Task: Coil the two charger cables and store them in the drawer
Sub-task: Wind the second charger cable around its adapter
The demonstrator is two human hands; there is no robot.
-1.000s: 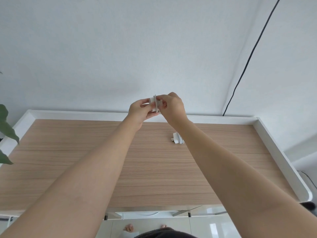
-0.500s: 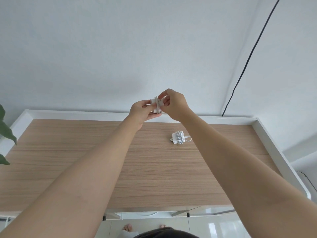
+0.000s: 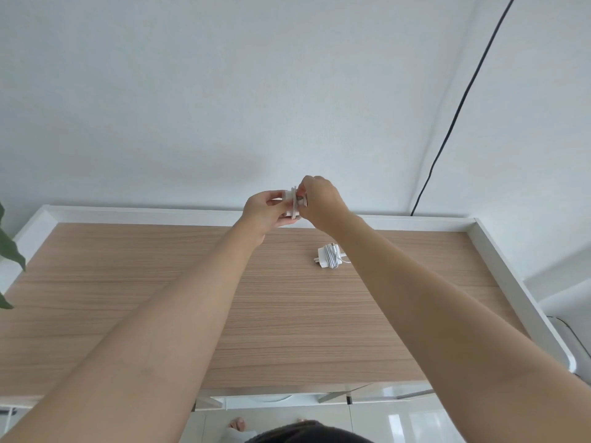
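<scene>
Head view. Two white chargers in all: one charger with cable wound round it (image 3: pixel 293 204) held up between both hands, one coiled charger (image 3: pixel 329 256) lying on the wooden table top (image 3: pixel 160 298), below the right hand and just beside the right forearm, which hides its right edge. Plug prongs of the lying one turned toward the left.

Two bare hands, two bare forearms, both reaching forward from the lower corners and meeting above the far edge of the table. Left hand (image 3: pixel 263 211) with palm turned inward, thumb on top and fingers curled underneath, grasping the left side of the held charger. Right hand (image 3: pixel 321 199) with its back toward the camera, knuckles raised, fingertips pinched on the right side of the same charger; the cable end under those fingers too small to make out. Both hands touching the charger, neither touching the table.

One white raised rim (image 3: pixel 511 266) round the table. One black cord (image 3: pixel 454 116) running down the wall, well to the right of the right hand. One leafy plant (image 3: pixel 11 251) at the far left, well apart from the left arm.
</scene>
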